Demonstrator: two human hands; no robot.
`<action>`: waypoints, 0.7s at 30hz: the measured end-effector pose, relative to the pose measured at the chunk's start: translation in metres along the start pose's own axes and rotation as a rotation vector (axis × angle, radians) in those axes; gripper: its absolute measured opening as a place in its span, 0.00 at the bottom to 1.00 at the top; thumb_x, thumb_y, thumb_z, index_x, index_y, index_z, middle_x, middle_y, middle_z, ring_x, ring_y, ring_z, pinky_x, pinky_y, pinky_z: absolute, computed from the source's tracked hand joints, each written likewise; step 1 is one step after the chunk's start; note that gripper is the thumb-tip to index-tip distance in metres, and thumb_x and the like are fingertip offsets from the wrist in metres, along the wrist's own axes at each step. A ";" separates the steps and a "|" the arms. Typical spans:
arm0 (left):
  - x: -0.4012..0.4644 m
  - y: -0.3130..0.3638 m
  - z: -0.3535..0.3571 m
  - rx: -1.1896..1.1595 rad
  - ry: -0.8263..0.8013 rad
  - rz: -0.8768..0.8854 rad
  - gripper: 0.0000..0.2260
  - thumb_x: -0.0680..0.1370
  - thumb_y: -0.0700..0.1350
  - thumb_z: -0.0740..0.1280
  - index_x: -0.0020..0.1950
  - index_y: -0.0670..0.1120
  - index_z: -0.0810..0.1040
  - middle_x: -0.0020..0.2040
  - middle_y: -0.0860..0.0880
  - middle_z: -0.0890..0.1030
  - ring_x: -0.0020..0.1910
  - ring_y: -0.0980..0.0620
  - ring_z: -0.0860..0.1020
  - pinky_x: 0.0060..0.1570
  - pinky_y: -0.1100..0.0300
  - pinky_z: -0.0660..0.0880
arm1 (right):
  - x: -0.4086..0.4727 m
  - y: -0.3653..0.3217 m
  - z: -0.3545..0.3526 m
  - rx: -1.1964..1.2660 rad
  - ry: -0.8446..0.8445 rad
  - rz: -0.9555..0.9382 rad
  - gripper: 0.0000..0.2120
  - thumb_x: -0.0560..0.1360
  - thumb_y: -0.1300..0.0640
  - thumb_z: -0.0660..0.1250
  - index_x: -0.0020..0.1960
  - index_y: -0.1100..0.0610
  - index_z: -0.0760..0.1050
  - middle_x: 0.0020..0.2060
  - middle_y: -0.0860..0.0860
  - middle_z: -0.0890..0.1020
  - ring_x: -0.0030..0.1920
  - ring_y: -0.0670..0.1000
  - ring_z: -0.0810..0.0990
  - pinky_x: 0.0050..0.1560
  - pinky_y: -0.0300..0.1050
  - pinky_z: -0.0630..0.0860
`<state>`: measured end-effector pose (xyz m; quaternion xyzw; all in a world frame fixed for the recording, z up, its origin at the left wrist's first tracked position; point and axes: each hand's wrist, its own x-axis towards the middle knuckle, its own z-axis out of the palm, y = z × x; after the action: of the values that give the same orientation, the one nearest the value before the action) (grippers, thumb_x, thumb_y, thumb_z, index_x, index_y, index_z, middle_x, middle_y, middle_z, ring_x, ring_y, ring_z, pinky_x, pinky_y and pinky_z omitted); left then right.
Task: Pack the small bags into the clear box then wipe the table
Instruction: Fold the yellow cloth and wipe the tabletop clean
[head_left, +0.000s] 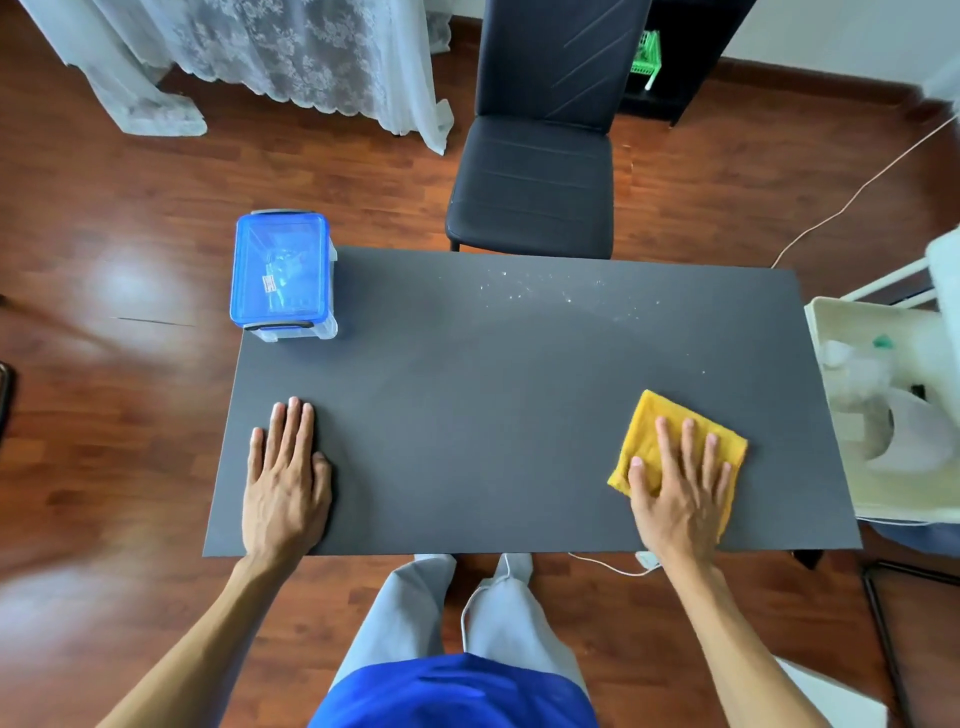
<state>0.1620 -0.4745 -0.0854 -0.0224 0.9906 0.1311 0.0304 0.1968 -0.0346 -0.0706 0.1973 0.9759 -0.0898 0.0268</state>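
The clear box (283, 275) with a blue lid stands shut at the far left corner of the dark grey table (467, 405); small bags show faintly through the lid. My right hand (680, 488) lies flat with spread fingers on a folded yellow cloth (654, 426) near the table's front right. My left hand (288, 478) rests flat on the bare table at the front left, fingers straight and together. White crumbs or specks (545, 293) are scattered over the far middle of the table.
A black chair (535, 176) stands behind the table's far edge. A white cart (883, 410) with plastic items sits just off the right edge. A white cable (613, 566) runs on the wooden floor under the front edge.
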 end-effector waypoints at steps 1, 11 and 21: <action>0.000 0.001 0.000 0.002 0.004 -0.008 0.27 0.79 0.46 0.47 0.79 0.40 0.56 0.80 0.43 0.57 0.79 0.48 0.51 0.77 0.46 0.49 | 0.004 -0.006 0.000 0.006 0.015 0.055 0.31 0.79 0.40 0.53 0.79 0.50 0.63 0.79 0.56 0.63 0.79 0.64 0.58 0.76 0.70 0.55; -0.016 0.067 0.017 -0.063 -0.022 0.123 0.26 0.82 0.48 0.49 0.78 0.40 0.57 0.79 0.44 0.56 0.80 0.47 0.50 0.77 0.47 0.50 | -0.090 -0.130 0.048 0.047 -0.145 -0.720 0.31 0.80 0.39 0.57 0.81 0.40 0.54 0.82 0.46 0.53 0.82 0.56 0.48 0.78 0.65 0.52; -0.003 0.095 0.025 0.037 -0.030 -0.022 0.29 0.81 0.55 0.47 0.79 0.41 0.56 0.80 0.41 0.54 0.79 0.43 0.49 0.77 0.45 0.50 | 0.069 0.035 -0.014 -0.052 -0.085 -0.030 0.34 0.77 0.39 0.49 0.81 0.48 0.58 0.81 0.57 0.57 0.80 0.66 0.52 0.76 0.71 0.50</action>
<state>0.1617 -0.3764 -0.0849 -0.0307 0.9921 0.1126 0.0470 0.1470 0.0263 -0.0685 0.1777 0.9787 -0.0731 0.0722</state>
